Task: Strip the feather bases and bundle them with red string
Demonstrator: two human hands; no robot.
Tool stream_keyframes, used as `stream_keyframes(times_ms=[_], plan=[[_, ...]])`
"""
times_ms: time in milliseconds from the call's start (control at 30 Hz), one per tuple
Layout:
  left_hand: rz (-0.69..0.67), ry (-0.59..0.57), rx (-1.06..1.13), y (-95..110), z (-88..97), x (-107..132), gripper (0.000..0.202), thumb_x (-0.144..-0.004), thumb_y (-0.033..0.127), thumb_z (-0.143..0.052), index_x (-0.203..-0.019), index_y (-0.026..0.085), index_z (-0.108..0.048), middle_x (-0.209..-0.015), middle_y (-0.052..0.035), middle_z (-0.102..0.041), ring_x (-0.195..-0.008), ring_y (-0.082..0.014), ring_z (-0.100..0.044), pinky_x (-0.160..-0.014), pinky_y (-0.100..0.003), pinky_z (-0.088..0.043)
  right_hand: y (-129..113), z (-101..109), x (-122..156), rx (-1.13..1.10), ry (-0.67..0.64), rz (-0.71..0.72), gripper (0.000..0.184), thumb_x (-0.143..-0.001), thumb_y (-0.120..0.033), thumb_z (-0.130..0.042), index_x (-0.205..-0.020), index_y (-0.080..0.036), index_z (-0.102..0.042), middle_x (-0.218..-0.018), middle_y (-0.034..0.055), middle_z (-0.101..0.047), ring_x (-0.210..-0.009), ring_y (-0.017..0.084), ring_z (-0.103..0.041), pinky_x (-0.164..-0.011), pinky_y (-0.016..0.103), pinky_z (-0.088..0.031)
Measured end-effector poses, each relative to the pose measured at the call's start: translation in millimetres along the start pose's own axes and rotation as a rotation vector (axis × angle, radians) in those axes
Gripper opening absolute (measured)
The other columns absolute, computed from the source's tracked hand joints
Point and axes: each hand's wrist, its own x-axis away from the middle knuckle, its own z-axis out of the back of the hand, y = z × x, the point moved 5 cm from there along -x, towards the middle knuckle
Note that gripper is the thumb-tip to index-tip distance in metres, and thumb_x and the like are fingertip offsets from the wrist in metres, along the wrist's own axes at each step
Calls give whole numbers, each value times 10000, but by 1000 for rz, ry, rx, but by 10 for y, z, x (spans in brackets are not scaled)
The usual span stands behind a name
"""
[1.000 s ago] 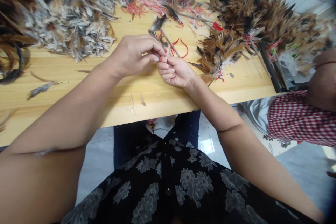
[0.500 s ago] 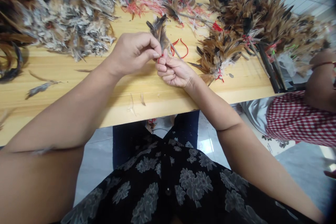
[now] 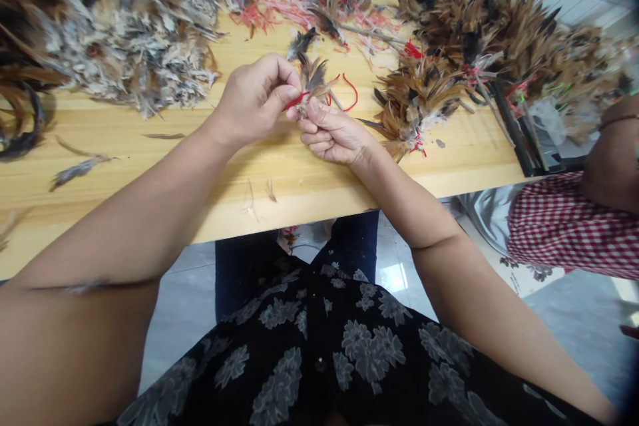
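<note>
A small bunch of brown and dark feathers [image 3: 313,74] points away from me above the table. My right hand [image 3: 332,133] is closed, pinching the bunch at its quill end between thumb and fingers. Just to its left, my left hand [image 3: 259,96] is closed too, its thumb and forefinger gripping a red string [image 3: 298,100] that runs to the base of the bunch. More red string [image 3: 352,96] lies in a loop on the wood behind my right hand. A dark feather [image 3: 301,43] rests just beyond the bunch.
A large heap of grey and brown feathers [image 3: 134,33] covers the table's left. Tied brown bunches [image 3: 419,93] and a bigger pile [image 3: 504,33] stand at the right. Pink-red strings [image 3: 279,10] lie at the back. Another person's arm [image 3: 612,153] is at the right edge.
The red string now shows stretched between my hands, with my left hand slightly further left. The held bunch looks smaller, and a dark feather shows separately behind it.
</note>
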Motion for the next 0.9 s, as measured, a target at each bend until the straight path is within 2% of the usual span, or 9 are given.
stream_keyframes(times_ms=[100,267,367,500,633,767,900], plan=[[-22,-38,35,19,-23,0,707,-1110,975,-696,-976,283,-642,-751,-18,-705,-666,-236,-714,-730,-401,-600,-17,1,20,75,71,26,333,-1325,-317,-588,-1026,-181,-647,-674,-141,-398,-478,9,-252,-457,68,-198],[-71,-110,-21,18,-30,-2,711,-1144,967,-660,-1062,261,-664,-816,-35,-756,-711,-250,-792,-792,-420,-659,-25,-4,44,145,135,43,414,-1308,-249,-589,-899,-188,-576,-658,-136,-344,-489,13,-215,-471,80,-181],[-92,-116,12,-7,-17,2,748,-1125,998,-671,-1148,251,-688,-859,-41,-754,-718,-240,-795,-758,-403,-658,-37,2,53,167,129,62,420,-1302,-227,-579,-884,-194,-553,-657,-130,-361,-499,19,-215,-478,80,-182],[-198,-105,22,-44,-26,2,757,-1209,951,-616,-1281,205,-730,-940,-50,-727,-772,-212,-793,-714,-340,-648,-62,43,42,199,102,91,407,-1277,-151,-579,-878,-203,-522,-664,-122,-414,-512,21,-224,-491,76,-199],[-308,-135,114,-122,-96,3,669,-1279,866,-592,-1352,204,-667,-1014,-16,-651,-788,-143,-741,-713,-284,-648,-82,111,1,216,50,117,404,-1249,-131,-631,-867,-202,-521,-679,-113,-430,-522,22,-233,-491,79,-229],[-288,-125,178,-214,-130,5,636,-1278,845,-643,-1366,215,-652,-1060,-18,-653,-829,-138,-743,-760,-320,-690,-86,149,-24,219,-1,125,382,-1231,-148,-688,-881,-198,-542,-691,-109,-445,-530,24,-251,-493,77,-248],[-289,-141,198,-261,-131,17,640,-1265,840,-663,-1422,219,-669,-1044,-24,-655,-825,-146,-736,-747,-316,-683,-90,131,-17,217,11,130,421,-1276,-177,-608,-864,-201,-524,-659,-112,-423,-518,23,-230,-488,71,-238]])
